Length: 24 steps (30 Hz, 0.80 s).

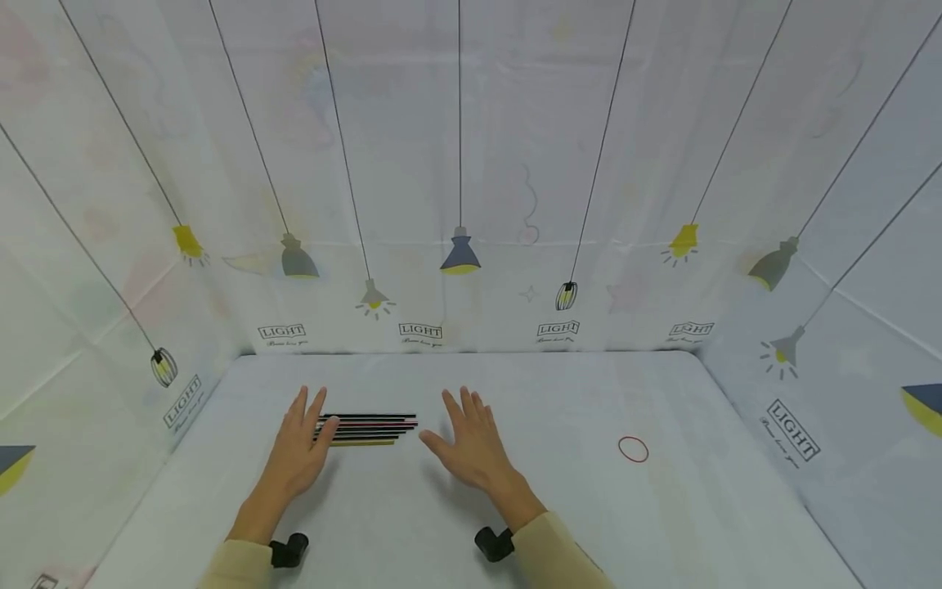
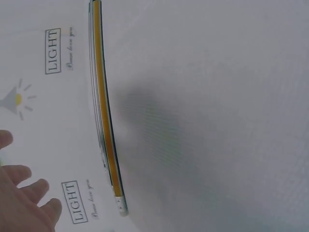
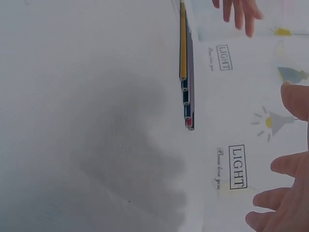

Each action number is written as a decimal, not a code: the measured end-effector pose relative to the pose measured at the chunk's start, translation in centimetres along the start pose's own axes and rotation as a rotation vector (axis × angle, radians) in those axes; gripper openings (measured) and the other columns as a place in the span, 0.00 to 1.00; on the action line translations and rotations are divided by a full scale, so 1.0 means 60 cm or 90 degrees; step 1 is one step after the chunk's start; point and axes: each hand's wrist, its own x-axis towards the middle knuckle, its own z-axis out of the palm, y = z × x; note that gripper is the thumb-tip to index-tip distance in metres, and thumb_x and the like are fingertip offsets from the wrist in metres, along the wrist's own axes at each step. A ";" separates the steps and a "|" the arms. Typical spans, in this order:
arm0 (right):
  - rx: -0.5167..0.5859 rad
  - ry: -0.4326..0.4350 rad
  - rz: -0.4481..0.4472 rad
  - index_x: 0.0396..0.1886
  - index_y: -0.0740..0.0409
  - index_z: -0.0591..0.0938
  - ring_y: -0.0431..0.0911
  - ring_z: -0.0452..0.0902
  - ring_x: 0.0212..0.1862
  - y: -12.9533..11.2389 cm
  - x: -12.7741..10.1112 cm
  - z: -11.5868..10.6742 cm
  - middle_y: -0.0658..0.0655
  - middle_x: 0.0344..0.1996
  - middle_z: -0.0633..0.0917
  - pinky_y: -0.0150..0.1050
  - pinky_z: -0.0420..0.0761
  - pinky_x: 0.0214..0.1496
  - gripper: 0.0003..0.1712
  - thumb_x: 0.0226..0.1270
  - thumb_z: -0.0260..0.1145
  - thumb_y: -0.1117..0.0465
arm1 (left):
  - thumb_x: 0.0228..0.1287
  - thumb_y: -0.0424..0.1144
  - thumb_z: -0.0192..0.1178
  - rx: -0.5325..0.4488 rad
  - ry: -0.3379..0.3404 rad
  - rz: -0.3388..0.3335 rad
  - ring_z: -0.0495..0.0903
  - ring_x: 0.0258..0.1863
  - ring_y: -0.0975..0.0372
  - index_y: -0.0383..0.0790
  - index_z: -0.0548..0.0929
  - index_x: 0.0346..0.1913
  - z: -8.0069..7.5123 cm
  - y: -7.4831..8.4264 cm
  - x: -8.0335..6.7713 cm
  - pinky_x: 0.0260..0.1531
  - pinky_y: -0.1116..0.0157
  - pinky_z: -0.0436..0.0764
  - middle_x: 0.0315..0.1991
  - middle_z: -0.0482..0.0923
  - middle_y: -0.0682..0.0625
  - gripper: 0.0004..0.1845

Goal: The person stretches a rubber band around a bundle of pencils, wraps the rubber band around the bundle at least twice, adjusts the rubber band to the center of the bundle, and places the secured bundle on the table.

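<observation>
Left hand [image 1: 298, 442]: flat, fingers straight, at the pencils' left ends.
Right hand [image 1: 471, 442]: spread, holding nothing, beside their right ends.
Pencils [image 1: 365, 429]: row lying on worktop [image 1: 515, 523] between hands.
Rubber band [image 1: 633, 449]: well right.

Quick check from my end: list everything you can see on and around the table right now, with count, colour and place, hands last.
pencils: a row of about six, mostly black, some red, one yellow nearest the person; lying side by side on the table between the two hands.
rubber band: one, red, a small ring lying flat on the table, off to the right of the right hand.
table: one, white covering, under everything.
backdrop: white sheet printed with hanging lamps and the word LIGHT; behind and on both sides of the table.
left hand: open, fingers straight, at the left ends of the pencils.
right hand: open, fingers spread, just right of the pencils, apart from them.
</observation>
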 end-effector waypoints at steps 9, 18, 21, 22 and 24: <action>0.031 -0.009 0.007 0.80 0.56 0.59 0.63 0.45 0.80 -0.010 0.010 0.020 0.67 0.78 0.57 0.60 0.46 0.79 0.47 0.74 0.56 0.34 | 0.83 0.53 0.42 -0.046 0.023 -0.007 0.48 0.76 0.33 0.36 0.58 0.79 0.001 -0.016 0.002 0.69 0.31 0.52 0.80 0.45 0.31 0.33; 0.059 -0.027 0.012 0.80 0.57 0.60 0.63 0.45 0.80 -0.013 0.023 0.034 0.67 0.78 0.58 0.60 0.46 0.79 0.48 0.73 0.54 0.31 | 0.83 0.54 0.41 -0.083 0.033 -0.055 0.47 0.76 0.32 0.34 0.58 0.79 -0.009 -0.024 0.009 0.69 0.31 0.51 0.79 0.45 0.29 0.34; 0.076 -0.023 0.006 0.79 0.59 0.61 0.64 0.46 0.79 -0.015 0.026 0.041 0.68 0.77 0.58 0.61 0.47 0.79 0.47 0.74 0.56 0.33 | 0.83 0.55 0.40 -0.083 0.033 -0.069 0.46 0.76 0.31 0.34 0.58 0.79 -0.012 -0.027 0.011 0.69 0.31 0.49 0.79 0.45 0.29 0.34; 0.079 -0.021 0.006 0.79 0.59 0.61 0.64 0.47 0.79 -0.015 0.027 0.043 0.68 0.77 0.59 0.61 0.47 0.79 0.46 0.74 0.56 0.34 | 0.83 0.55 0.40 -0.082 0.032 -0.073 0.46 0.76 0.31 0.34 0.57 0.79 -0.013 -0.028 0.012 0.69 0.31 0.49 0.79 0.45 0.28 0.34; 0.078 -0.022 0.010 0.80 0.58 0.60 0.63 0.47 0.79 -0.015 0.029 0.046 0.68 0.77 0.58 0.60 0.47 0.79 0.46 0.74 0.55 0.34 | 0.83 0.55 0.39 -0.085 0.028 -0.080 0.46 0.76 0.32 0.34 0.57 0.79 -0.014 -0.031 0.013 0.70 0.31 0.49 0.79 0.45 0.28 0.35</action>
